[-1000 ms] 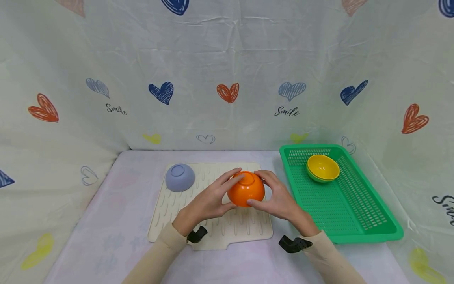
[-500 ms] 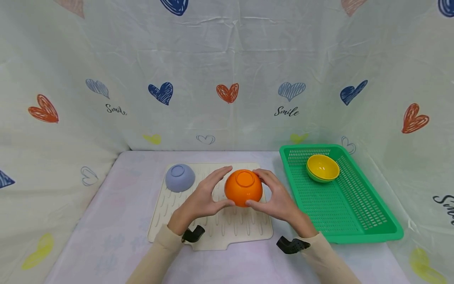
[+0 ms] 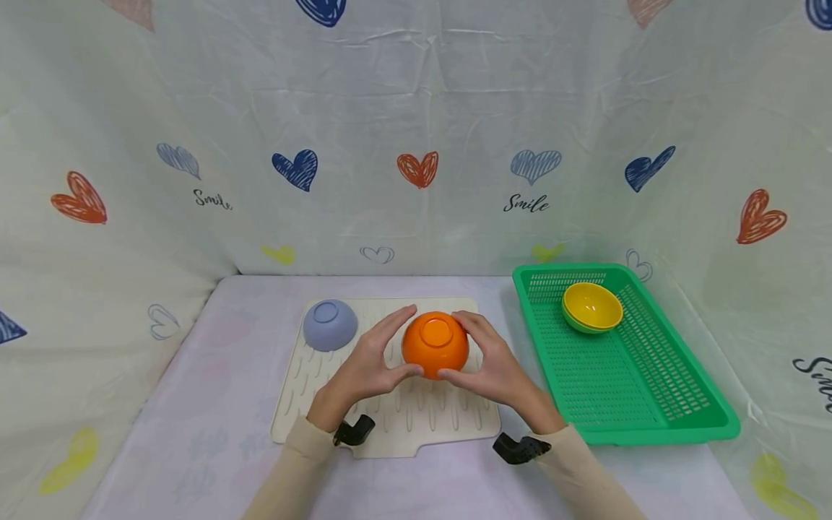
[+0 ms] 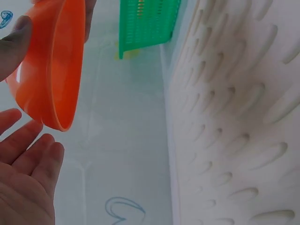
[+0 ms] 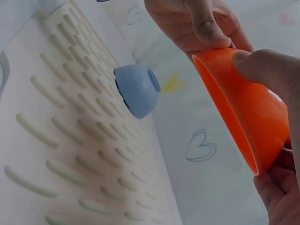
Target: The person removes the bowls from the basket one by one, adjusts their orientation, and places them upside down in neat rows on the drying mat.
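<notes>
An orange bowl [image 3: 434, 345] is held upside down above a cream ridged drying mat [image 3: 422, 415]. My right hand [image 3: 490, 365] grips it from the right, thumb at the near rim and fingers round the far side. On the other side my left hand [image 3: 373, 361] has its thumb tip right at the rim, its fingers extended with a gap to the bowl's left side. In the left wrist view, fingertips [image 4: 56, 150] of that hand lie just under the rim. A periwinkle-blue bowl [image 3: 330, 325] sits upside down at the mat's far left corner.
To the right stands a green perforated basket [image 3: 624, 438]. Inside, at its back, a yellow bowl [image 3: 593, 306] is nested in a light green bowl [image 3: 581, 327]. A curtain [image 3: 364, 94] printed with hearts hangs behind the table.
The left hand's fingers have come off the top of the orange bowl and moved left. My right hand has carried the bowl a little to the left.
</notes>
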`<state>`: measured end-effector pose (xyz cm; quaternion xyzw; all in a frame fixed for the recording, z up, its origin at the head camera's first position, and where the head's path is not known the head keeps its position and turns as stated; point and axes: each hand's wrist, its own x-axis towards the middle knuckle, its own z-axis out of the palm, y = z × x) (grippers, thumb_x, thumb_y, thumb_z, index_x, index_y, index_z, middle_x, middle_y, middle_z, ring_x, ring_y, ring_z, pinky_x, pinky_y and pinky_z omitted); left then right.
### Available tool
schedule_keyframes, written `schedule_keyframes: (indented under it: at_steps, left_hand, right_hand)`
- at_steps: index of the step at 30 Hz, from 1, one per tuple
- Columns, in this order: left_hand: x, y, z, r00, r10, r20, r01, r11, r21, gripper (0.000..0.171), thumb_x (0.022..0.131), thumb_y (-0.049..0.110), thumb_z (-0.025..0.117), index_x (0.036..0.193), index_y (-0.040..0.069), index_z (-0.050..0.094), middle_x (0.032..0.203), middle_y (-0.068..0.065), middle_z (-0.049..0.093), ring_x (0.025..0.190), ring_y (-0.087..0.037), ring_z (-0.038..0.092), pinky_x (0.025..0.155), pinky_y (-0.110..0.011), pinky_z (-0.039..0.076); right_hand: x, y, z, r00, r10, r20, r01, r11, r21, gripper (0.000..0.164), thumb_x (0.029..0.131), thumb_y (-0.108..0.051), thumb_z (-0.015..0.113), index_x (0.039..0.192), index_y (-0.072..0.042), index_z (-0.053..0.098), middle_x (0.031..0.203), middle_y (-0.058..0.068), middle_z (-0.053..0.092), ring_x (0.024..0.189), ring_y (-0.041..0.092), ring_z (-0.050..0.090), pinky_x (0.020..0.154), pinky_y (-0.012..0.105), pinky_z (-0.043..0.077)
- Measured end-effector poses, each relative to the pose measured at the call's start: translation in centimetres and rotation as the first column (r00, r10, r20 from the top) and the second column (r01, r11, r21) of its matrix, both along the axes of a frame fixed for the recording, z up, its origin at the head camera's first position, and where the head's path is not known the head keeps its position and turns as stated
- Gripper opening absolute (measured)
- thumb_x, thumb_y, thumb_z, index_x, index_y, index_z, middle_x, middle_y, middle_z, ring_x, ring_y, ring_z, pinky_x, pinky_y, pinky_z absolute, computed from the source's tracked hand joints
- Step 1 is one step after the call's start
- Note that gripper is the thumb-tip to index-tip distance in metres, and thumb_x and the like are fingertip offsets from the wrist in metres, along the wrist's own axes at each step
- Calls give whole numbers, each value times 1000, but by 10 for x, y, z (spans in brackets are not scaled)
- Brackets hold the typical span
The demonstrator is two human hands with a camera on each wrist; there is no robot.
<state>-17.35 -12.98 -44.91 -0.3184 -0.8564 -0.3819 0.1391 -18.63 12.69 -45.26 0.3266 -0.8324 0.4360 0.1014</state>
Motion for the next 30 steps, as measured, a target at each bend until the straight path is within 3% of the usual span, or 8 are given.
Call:
schedule_keyframes:
  at_steps: [8,17,30]
  left_hand:
    - [-3,-5,-10,1000,16,4,-16,1000,10,80,82,13,87,150,-1,48,153,-19,53,140,-36,53,113,-50,45]
    - [-10,-16,-26,989,114,91,-114,993,-5,77,85,10,83,153,3,47,155,-16,51,143,-37,50,116,-52,42]
    - [-25,-32,-52,965,234,114,-242,969,56,70,88,2,79,151,-1,49,154,-19,51,140,-38,52,116,-50,43]
  right_hand:
    - [-12,-13,-16,1000,-4,25,4,1000,6,82,78,-30,91,147,-6,52,147,13,52,133,33,56,108,57,51]
    - [-28,-33,-32,996,-6,88,3,999,35,84,79,-31,91,148,-6,51,150,12,51,138,33,53,112,55,48]
    - [-59,-67,-55,992,-38,118,27,995,93,85,82,-31,89,151,-3,47,154,16,47,141,35,50,115,52,45]
